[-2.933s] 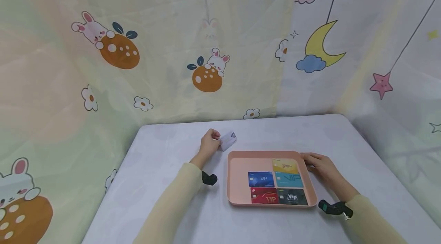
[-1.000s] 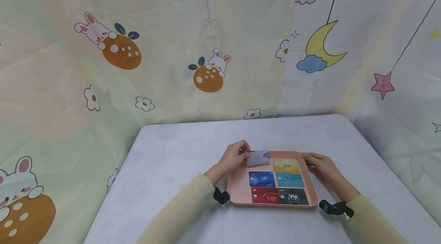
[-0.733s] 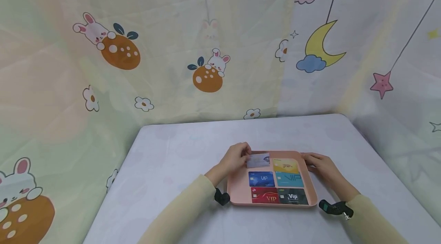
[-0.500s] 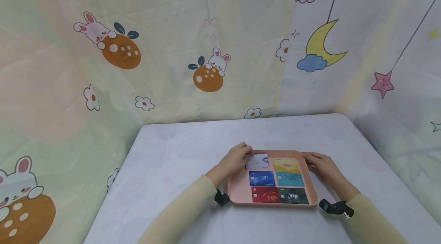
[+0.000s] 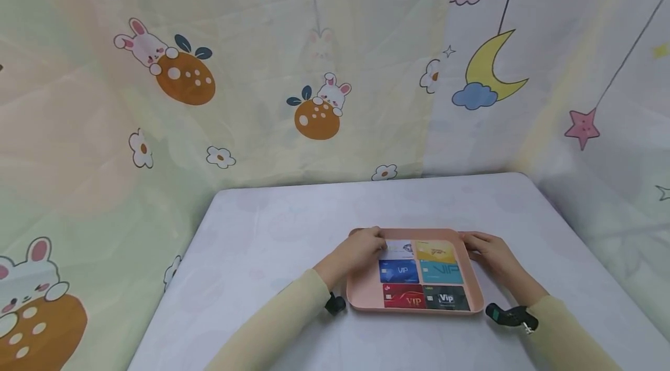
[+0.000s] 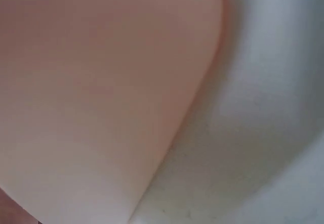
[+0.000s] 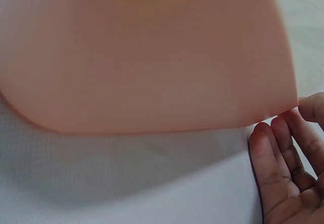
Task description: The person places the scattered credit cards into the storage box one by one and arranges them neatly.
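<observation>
A shallow pink tray (image 5: 363, 295) lies on the white table, holding several bank-style cards in two columns. At its top left, my left hand (image 5: 361, 249) holds a white card (image 5: 399, 249) by its left end; the fingertips cover that end, and the thumb is hidden. A yellow card (image 5: 435, 250) is right of it, with a blue VIP card (image 5: 399, 270) below. My right hand (image 5: 492, 252) grips the tray's right rim near the far corner. In the right wrist view, the thumb and fingers (image 7: 271, 176) meet the tray's edge.
A teal card (image 5: 441, 271), a red card (image 5: 403, 296) and a black card (image 5: 446, 298) fill the tray's nearer part. White table surface (image 5: 272, 237) extends left of the tray. A printed cloth backdrop (image 5: 251, 68) rises behind the table.
My left hand has carried the white card from the table, left of the tray, into the tray's top left, then shifted it slightly nearer and right. My right hand has stayed at the rim.
</observation>
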### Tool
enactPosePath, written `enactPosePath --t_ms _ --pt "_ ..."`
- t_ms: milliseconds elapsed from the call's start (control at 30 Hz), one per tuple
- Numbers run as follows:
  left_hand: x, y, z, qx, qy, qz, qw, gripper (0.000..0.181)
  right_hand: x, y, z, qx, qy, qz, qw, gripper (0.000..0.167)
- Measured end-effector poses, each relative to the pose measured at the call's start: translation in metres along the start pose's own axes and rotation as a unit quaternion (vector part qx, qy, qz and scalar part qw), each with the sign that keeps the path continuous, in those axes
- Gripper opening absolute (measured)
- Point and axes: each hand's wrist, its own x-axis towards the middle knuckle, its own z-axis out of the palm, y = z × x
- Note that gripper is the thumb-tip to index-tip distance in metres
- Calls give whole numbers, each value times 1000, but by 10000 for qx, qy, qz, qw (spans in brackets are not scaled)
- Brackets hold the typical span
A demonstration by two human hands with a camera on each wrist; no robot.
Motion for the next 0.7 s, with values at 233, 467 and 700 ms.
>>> enactPosePath --t_ms 233,467,700 --pt "-1 7 -4 161 -58 38 9998 25 2 0 -1 -7 16 125 9999 72" --pt "0 -1 -11 -85 249 -80 9996 25 1 -3 -5 -208 -67 82 9997 72" --pt "-3 -46 -38 299 1379 -214 9898 25 2 -9 -20 -1136 442 -545 9910 60"
